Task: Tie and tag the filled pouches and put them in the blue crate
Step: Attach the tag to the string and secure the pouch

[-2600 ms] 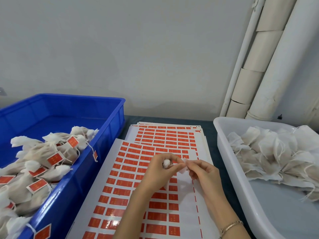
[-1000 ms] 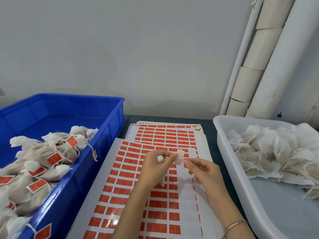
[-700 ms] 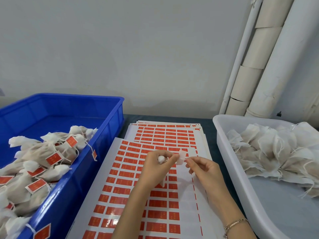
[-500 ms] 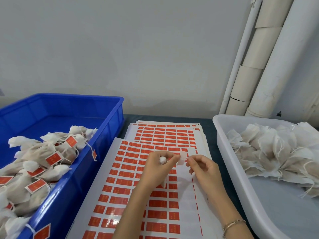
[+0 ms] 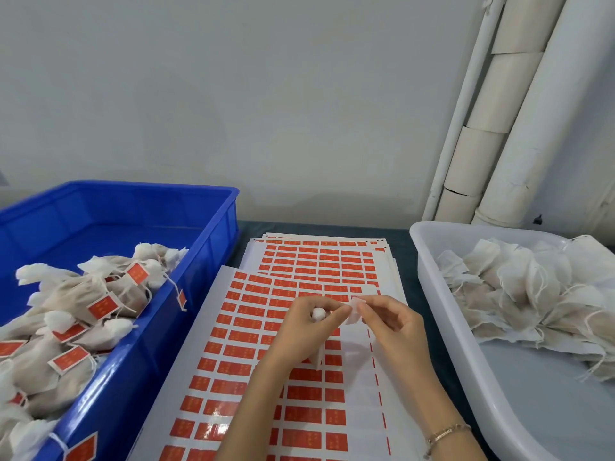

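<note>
Pouch [image 5: 317,314] in left hand [image 5: 306,331], pale tag [image 5: 353,311] seemingly between right hand [image 5: 396,327] fingers [image 5: 373,301]

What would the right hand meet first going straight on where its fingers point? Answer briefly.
Probably the pale sticker right at the right hand's fingertips, then the left hand gripping the pouch.

Far end of the blue crate [image 5: 109,224] looked wide open to me, but its tall side wall stood between. Tagged pouches [image 5: 83,294] crowded the near end, and the white tub [image 5: 429,281] boxed in my right.
</note>
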Available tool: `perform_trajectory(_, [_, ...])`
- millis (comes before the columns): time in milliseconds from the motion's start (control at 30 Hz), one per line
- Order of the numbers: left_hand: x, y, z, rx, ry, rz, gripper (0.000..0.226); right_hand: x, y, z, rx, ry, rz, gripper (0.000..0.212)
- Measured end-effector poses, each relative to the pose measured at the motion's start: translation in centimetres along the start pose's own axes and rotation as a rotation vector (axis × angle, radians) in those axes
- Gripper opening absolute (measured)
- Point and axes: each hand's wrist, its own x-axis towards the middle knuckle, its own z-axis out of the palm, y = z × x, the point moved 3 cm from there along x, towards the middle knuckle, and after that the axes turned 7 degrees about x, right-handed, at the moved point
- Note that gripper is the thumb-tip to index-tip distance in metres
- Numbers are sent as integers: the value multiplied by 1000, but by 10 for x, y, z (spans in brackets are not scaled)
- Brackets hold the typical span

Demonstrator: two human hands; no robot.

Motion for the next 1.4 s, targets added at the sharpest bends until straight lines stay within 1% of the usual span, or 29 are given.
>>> perform_trajectory(133, [-1, -1, -1, -56, -53, -30, 19, 1, 0, -1, 7, 12, -20, 15])
perform_trajectory(233, [-1, -2, 0, -35, -56, -42, 18, 1, 0, -1, 21, 12, -31, 12])
perform_trajectory(333, [0, -3, 2, -37, -20, -73, 19, 1, -1, -1, 21, 5, -38, 11])
perform_trajectory(433, [1, -3, 1, -37, 30, -110, 24, 1, -3, 0, 26, -4, -58, 20])
perform_trajectory(533, [1, -4, 0, -28, 57, -144, 26, -1, -4, 1, 35, -19, -67, 22])
perform_trajectory(700, [2, -5, -2, -52, 78, -207, 19, -1, -7, 2, 27, -39, -98, 17])
perform_trajectory(800, [2, -7, -2, -112, 64, -242, 16, -2, -9, 4, 10, -68, -118, 17])
perform_trajectory(933, [1, -6, -4, -179, 26, -266, 21, -2, -10, 6, -11, -79, -120, 19])
perform_trajectory(1100, [0, -5, -5, -287, -33, -288, 34, -2, -8, 6, -50, -82, -112, 22])
perform_trajectory(1233, [1, -6, -6, -350, -25, -332, 38, -2, -8, 7, -65, -75, -101, 23])
perform_trajectory(1400, [2, -8, -6, -363, -17, -352, 38, -5, -11, 9, -57, -72, -96, 22])
